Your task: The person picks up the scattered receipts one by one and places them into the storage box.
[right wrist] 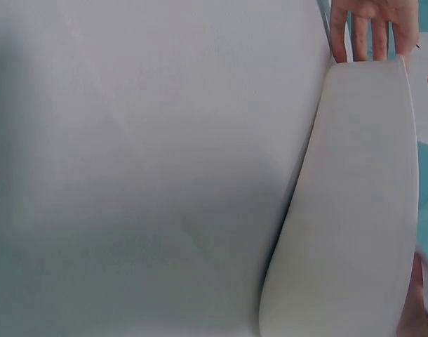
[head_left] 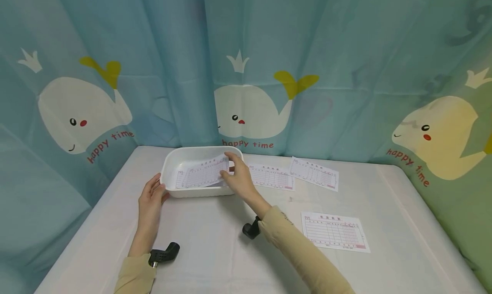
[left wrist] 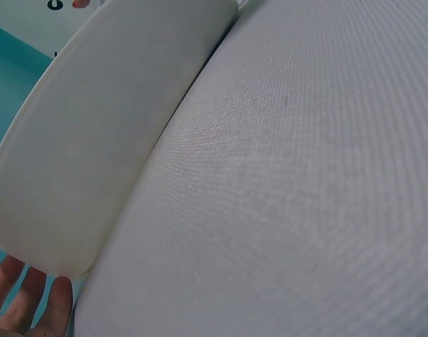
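Observation:
A white plastic tub (head_left: 201, 192) stands at the back left of the table. My left hand (head_left: 150, 198) holds its left end, thumb at the front corner of the rim and fingers against the outer end wall. Those fingers (right wrist: 377, 38) also show at the far end of the tub in the right wrist view. Over the tub's right end, my right hand (head_left: 239, 176) pinches the right edge of a printed receipt slip (head_left: 205, 173), which slants down inside the tub. Another slip (head_left: 179, 179) shows partly beneath it at the left.
Just right of the tub lies a receipt slip (head_left: 270, 177), partly overlapped by a tilted one (head_left: 315, 174). Nearer the front right is another slip (head_left: 335, 232). A white cloth covers the table (head_left: 203, 242). Behind it hangs a blue-green whale curtain (head_left: 180, 72).

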The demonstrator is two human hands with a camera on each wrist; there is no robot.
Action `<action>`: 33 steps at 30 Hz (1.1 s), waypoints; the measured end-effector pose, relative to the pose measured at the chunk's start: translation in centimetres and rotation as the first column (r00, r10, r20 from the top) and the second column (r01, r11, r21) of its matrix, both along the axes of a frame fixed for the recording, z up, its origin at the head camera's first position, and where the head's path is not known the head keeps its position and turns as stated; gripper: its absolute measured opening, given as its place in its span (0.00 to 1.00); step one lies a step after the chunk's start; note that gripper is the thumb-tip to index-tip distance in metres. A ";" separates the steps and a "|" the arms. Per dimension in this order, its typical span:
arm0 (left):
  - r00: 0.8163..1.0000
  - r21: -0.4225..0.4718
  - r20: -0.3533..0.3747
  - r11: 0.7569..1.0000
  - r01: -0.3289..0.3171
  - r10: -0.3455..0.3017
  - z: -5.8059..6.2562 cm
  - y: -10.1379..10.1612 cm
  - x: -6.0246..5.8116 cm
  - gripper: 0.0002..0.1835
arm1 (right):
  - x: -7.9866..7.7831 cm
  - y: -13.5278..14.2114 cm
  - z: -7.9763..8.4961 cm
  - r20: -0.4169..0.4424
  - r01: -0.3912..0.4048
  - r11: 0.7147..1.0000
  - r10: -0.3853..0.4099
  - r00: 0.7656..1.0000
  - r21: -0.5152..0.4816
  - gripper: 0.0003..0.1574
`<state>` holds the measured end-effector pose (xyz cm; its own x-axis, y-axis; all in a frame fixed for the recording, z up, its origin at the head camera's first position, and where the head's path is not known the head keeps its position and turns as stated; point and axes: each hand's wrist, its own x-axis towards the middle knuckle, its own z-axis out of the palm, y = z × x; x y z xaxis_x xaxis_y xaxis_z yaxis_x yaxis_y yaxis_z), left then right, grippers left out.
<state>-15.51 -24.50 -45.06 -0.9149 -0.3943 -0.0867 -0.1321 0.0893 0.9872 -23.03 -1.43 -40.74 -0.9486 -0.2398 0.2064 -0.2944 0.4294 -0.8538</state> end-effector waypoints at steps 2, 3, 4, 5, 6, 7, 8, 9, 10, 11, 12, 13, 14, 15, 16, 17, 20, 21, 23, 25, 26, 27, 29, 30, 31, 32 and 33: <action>1.000 0.001 0.002 1.000 0.002 -0.002 0.0 0.0 0.0 0.26 | -0.1 0.3 0.0 0.003 0.001 1.000 -0.001 1.000 -0.004 0.36; 1.000 0.000 0.005 1.000 0.002 -0.002 0.0 0.0 0.0 0.26 | -0.1 0.4 0.0 0.007 0.003 1.000 -0.003 1.000 -0.009 0.36; 1.000 -0.002 0.005 1.000 0.003 -0.003 0.1 0.0 0.0 0.26 | -0.2 0.5 0.0 0.011 0.004 1.000 -0.004 1.000 -0.016 0.36; 1.000 -0.004 0.006 1.000 0.003 -0.003 0.1 0.0 0.0 0.26 | -0.2 0.7 0.0 0.015 0.006 1.000 -0.006 1.000 -0.022 0.36; 1.000 -0.006 0.006 1.000 0.003 -0.003 0.1 0.0 0.0 0.26 | -0.1 0.8 0.0 0.017 0.010 1.000 -0.009 1.000 -0.025 0.36; 1.000 -0.007 0.007 1.000 0.003 -0.003 0.1 0.0 0.0 0.26 | -0.1 1.0 0.1 0.019 0.012 1.000 -0.012 1.000 -0.027 0.36; 1.000 -0.010 0.008 1.000 0.003 -0.003 0.1 0.0 0.1 0.26 | -0.1 1.1 0.1 0.021 0.015 0.999 -0.015 1.000 -0.030 0.37; 1.000 -0.010 0.009 1.000 0.004 -0.004 0.1 0.0 0.1 0.26 | -0.1 1.3 0.1 0.022 0.018 0.999 -0.018 1.000 -0.032 0.37; 1.000 -0.011 0.010 1.000 0.005 -0.005 0.1 0.0 0.1 0.27 | -0.1 1.4 0.2 0.019 0.021 0.999 -0.020 1.000 -0.031 0.37; 1.000 -0.010 0.011 1.000 0.005 -0.005 0.1 0.0 0.1 0.27 | -0.1 1.6 0.2 0.018 0.023 0.999 -0.022 1.000 -0.034 0.37; 1.000 -0.009 0.012 1.000 0.006 -0.006 0.1 0.0 0.1 0.27 | -0.1 1.7 0.3 0.017 0.024 0.999 -0.023 1.000 -0.035 0.37; 1.000 -0.009 0.013 1.000 0.005 -0.005 0.1 0.0 0.1 0.27 | -0.1 1.8 0.3 0.015 0.024 0.999 -0.023 1.000 -0.041 0.36; 1.000 -0.008 0.014 1.000 0.005 -0.005 0.1 0.0 0.1 0.27 | -0.1 1.9 0.4 0.015 0.024 0.999 -0.023 1.000 -0.048 0.37; 1.000 -0.007 0.014 1.000 0.005 -0.005 0.1 0.0 0.1 0.27 | -0.1 2.0 0.5 0.012 0.024 0.998 -0.023 1.000 -0.050 0.36; 1.000 -0.006 0.014 1.000 0.005 -0.004 0.1 0.0 0.1 0.27 | -0.1 2.1 0.5 0.010 0.024 0.998 -0.024 1.000 -0.054 0.36; 1.000 -0.006 0.012 1.000 0.004 -0.004 0.2 0.0 0.1 0.26 | 0.0 2.3 0.6 0.011 0.025 0.998 -0.024 1.000 -0.057 0.36; 1.000 0.001 0.008 1.000 0.004 -0.004 0.1 0.1 0.1 0.26 | 0.0 2.6 0.7 0.010 0.030 0.998 -0.030 1.000 -0.058 0.36; 1.000 0.004 0.005 1.000 0.005 -0.005 0.1 0.1 0.1 0.26 | 0.0 2.7 0.8 0.007 0.031 0.998 -0.030 1.000 -0.059 0.36; 1.000 0.009 0.002 1.000 0.006 -0.006 0.1 0.0 0.1 0.26 | 0.1 3.0 0.8 0.011 0.030 0.998 -0.029 1.000 -0.063 0.35; 1.000 0.013 0.001 1.000 0.007 -0.007 0.1 0.0 0.1 0.26 | 0.3 3.3 1.0 0.011 0.027 0.997 -0.026 1.000 -0.076 0.34; 1.000 0.016 0.003 1.000 0.006 -0.007 0.1 0.0 0.1 0.26 | 0.4 3.4 1.0 0.013 0.026 0.996 -0.025 1.000 -0.082 0.34; 1.000 0.019 0.004 1.000 0.006 -0.006 0.0 0.0 0.0 0.26 | 0.5 3.6 1.1 0.011 0.023 0.996 -0.022 1.000 -0.088 0.33; 1.000 0.022 0.007 1.000 0.004 -0.004 0.0 0.0 0.0 0.26 | 0.6 3.9 1.1 0.011 0.022 0.995 -0.021 1.000 -0.095 0.32; 1.000 0.024 0.009 1.000 0.003 -0.003 0.0 0.0 0.0 0.26 | 0.7 4.1 1.1 0.007 0.021 0.995 -0.020 1.000 -0.099 0.31; 1.000 0.024 0.011 1.000 0.002 -0.002 0.0 0.0 0.0 0.26 | 0.8 4.3 1.1 0.006 0.021 0.995 -0.020 1.000 -0.101 0.30; 1.000 0.023 0.011 1.000 0.001 -0.001 0.0 0.0 0.0 0.26 | 0.9 4.5 1.2 0.004 0.020 0.995 -0.020 1.000 -0.102 0.29; 1.000 0.020 0.011 1.000 0.001 -0.001 0.0 0.0 0.0 0.26 | 1.0 4.7 1.2 -0.001 0.019 0.994 -0.019 1.000 -0.103 0.28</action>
<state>-15.51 -24.54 -45.02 -0.9143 -0.3914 -0.1044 -0.1426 0.0697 0.9873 -21.98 3.23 -39.58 -0.9524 -0.1994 0.2307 -0.2886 0.3446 -0.8933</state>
